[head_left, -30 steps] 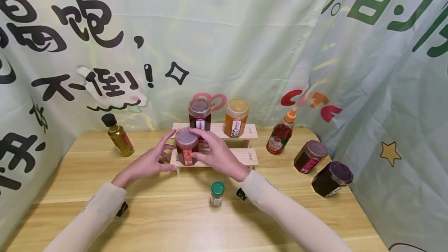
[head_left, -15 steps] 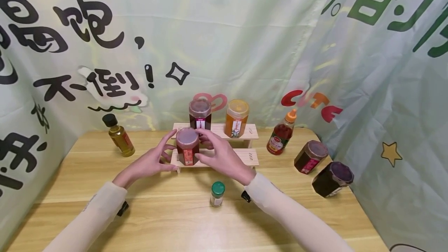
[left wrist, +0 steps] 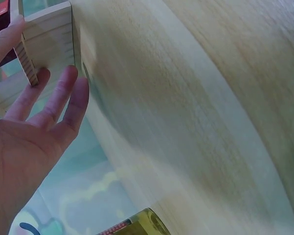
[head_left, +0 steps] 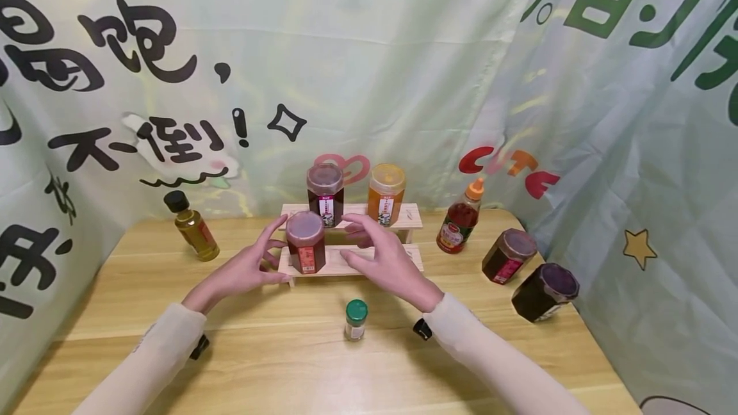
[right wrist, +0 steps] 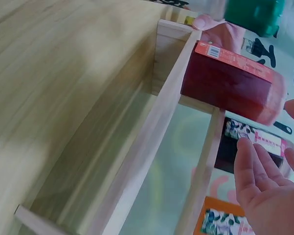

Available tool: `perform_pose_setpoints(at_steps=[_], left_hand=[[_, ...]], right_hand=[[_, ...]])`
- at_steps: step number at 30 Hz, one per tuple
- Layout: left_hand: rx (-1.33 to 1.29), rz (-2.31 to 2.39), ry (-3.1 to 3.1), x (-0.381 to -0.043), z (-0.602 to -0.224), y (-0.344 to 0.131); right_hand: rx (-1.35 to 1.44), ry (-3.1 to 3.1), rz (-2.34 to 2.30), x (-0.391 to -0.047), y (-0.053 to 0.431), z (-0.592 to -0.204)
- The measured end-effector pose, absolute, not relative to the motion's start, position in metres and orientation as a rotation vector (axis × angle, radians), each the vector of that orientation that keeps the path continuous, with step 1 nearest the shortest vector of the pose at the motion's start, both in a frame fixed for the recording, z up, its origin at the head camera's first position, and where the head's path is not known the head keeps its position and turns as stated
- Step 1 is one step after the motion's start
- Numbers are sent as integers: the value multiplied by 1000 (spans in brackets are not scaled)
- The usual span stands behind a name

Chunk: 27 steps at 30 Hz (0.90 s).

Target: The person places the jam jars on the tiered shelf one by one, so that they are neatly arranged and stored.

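Observation:
On the lower step of a two-tier wooden stand sits a dark red hexagonal jar with a pale lid. My left hand is at the stand's left end, fingers spread, thumb at the front corner; the left wrist view shows its fingertips right by the end of the wood. Right of the jar, my right hand hovers with fingers and thumb apart and holds nothing. The right wrist view shows the red jar upright on the step, apart from the fingers. A dark jar and an amber jar occupy the upper step.
A green-capped shaker stands in front of the stand. An oil bottle is at left. To the right are a red sauce bottle and two dark jars. Printed cloth hangs behind the table.
My right hand has let go of the red jar and drawn away to the right, its fingers leaving the lid and side. The left hand and jar stay in place.

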<state>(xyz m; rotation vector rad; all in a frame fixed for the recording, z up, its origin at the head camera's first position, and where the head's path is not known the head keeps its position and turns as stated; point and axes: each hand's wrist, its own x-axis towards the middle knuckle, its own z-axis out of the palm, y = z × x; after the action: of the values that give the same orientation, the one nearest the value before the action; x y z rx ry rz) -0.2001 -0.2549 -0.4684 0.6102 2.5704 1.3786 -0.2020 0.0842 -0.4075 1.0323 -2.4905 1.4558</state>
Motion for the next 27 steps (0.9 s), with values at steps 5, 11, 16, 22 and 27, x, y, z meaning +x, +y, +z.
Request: perform_pose_setpoints(at_steps=[5, 11, 16, 22, 27], left_hand=[[613, 1379, 2570, -199, -468, -255], [598, 1367, 2573, -198, -468, -254], [595, 1357, 2573, -198, -468, -254], [595, 1349, 2586, -199, -469, -254], [592, 1342, 2592, -200, -470, -255]], right_hand=[[987, -2453, 1455, -198, 99, -404], [913, -2422, 1479, -194, 119, -399], [870, -2398, 1511, -188, 138, -393], [810, -2390, 1488, -182, 163, -391], [767, -2382, 1471, -177, 185, -389]])
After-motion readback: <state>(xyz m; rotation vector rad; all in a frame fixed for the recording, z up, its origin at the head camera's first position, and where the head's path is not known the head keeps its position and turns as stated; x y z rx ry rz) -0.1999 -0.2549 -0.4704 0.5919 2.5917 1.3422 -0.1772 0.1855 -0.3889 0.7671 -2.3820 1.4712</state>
